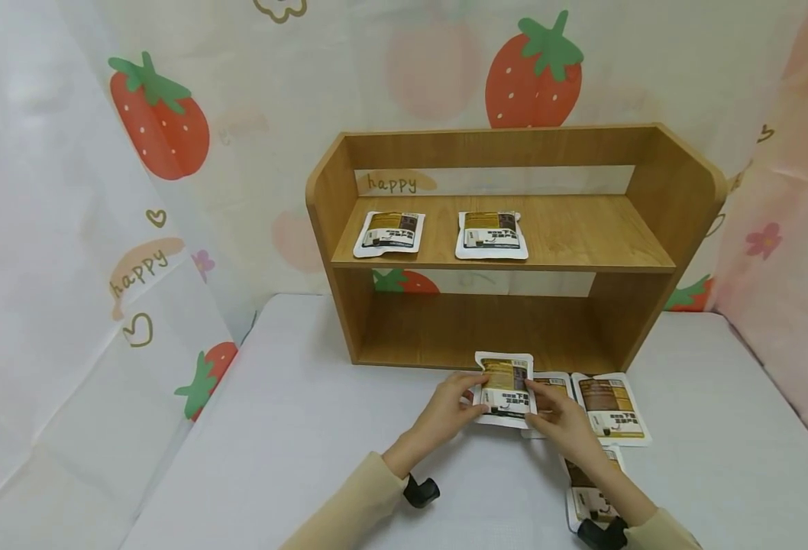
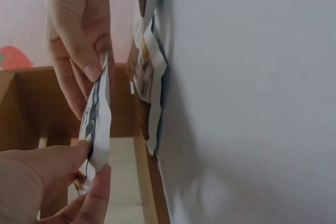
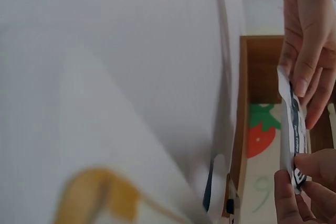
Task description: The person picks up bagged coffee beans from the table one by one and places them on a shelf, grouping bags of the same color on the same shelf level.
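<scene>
A white packet (image 1: 507, 388) with a brown and gold printed label is held above the table, just in front of the wooden shelf (image 1: 493, 267). My left hand (image 1: 447, 409) pinches its left edge between thumb and fingers. On the opposite edge, my right hand (image 1: 567, 424) pinches it the same way. In the left wrist view the packet (image 2: 97, 124) appears nearly edge-on between both hands. Beneath and beside the right hand lie similar packets, one (image 1: 612, 409) at the shelf's front right, another (image 1: 593, 500) partly hidden under the right forearm, and one (image 1: 557, 382) mostly covered by the hand.
On the upper shelf board lie two more packets, one (image 1: 390, 233) at the left and another (image 1: 492, 234) near the middle. The shelf stands at the back of a white-covered table (image 1: 294, 428). Behind it hangs a strawberry-print cloth (image 1: 411, 76).
</scene>
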Available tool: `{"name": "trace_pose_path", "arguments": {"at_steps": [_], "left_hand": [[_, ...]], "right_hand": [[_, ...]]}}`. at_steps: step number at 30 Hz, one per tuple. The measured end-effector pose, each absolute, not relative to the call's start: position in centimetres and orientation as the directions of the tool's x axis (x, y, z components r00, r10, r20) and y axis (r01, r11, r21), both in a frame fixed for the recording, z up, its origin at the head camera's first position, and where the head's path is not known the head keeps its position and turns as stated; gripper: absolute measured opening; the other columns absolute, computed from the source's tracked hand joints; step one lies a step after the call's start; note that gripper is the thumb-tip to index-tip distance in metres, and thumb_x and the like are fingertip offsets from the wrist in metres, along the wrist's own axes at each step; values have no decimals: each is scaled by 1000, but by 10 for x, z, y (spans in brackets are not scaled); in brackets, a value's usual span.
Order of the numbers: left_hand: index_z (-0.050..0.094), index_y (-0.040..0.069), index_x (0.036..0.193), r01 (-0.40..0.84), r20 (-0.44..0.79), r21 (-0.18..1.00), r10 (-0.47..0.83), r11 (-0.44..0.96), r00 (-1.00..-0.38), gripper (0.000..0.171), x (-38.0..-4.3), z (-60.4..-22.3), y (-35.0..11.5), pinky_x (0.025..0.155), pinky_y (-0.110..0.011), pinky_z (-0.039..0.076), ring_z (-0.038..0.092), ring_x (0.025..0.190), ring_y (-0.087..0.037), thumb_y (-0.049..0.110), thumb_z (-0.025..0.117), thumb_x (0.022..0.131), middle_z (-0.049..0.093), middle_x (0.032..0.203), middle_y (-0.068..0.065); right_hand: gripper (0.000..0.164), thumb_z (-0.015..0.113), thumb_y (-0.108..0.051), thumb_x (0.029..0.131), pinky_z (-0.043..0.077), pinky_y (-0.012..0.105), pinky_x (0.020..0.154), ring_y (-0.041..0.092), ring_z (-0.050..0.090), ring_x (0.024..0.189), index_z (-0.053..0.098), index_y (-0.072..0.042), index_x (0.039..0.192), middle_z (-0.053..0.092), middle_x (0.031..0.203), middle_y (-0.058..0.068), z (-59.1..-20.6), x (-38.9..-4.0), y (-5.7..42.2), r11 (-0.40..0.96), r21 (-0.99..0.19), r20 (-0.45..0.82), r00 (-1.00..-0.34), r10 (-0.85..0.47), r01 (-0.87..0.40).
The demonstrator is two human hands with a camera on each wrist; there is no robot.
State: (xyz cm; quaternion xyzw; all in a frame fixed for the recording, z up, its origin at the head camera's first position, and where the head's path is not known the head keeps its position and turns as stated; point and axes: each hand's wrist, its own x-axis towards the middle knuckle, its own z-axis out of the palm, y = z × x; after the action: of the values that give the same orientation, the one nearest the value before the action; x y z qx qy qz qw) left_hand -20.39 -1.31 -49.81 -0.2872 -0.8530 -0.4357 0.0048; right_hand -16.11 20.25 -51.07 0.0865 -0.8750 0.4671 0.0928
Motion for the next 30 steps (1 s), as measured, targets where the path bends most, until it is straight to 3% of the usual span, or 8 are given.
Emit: {"name": "trace_pose_path", "arguments": {"at_steps": [10, 18, 26, 30], "left_hand": [[55, 10, 129, 512, 304, 764, 482, 392, -822, 47, -200, -489, 0, 68, -11, 49, 55, 88, -10, 11, 68, 84, 55, 121, -8], [52, 12, 132, 553, 356, 761, 495, 339, -793, 53, -203, -480, 14, 68, -10, 49, 55, 88, -11, 8, 70, 82, 53, 124, -8], [50, 15, 134, 571, 371, 744, 495, 348, -786, 55, -205, -471, 26, 71, -8, 48, 54, 92, -9, 8, 69, 83, 49, 128, -6], [49, 16, 135, 574, 375, 745, 499, 339, -781, 55, -206, -466, 32, 72, -8, 48, 53, 93, -9, 9, 68, 84, 48, 130, -5]], "right_hand": [[53, 69, 4, 79, 55, 33, 76, 34, 60, 97, 52, -1, 129, 54, 122, 21, -500, -153, 218, 563, -759, 341, -936, -84, -327], [55, 69, 0, 80, 55, 36, 77, 32, 61, 94, 51, -5, 132, 55, 114, 15, -492, -153, 232, 604, -713, 389, -918, -81, -356], [55, 67, 5, 80, 50, 12, 72, 29, 58, 90, 48, 1, 132, 52, 115, 19, -479, -152, 240, 592, -695, 447, -890, -87, -407], [55, 68, 6, 78, 52, 16, 71, 25, 60, 87, 51, 0, 130, 54, 114, 17, -473, -151, 243, 631, -657, 487, -871, -62, -413]]}}
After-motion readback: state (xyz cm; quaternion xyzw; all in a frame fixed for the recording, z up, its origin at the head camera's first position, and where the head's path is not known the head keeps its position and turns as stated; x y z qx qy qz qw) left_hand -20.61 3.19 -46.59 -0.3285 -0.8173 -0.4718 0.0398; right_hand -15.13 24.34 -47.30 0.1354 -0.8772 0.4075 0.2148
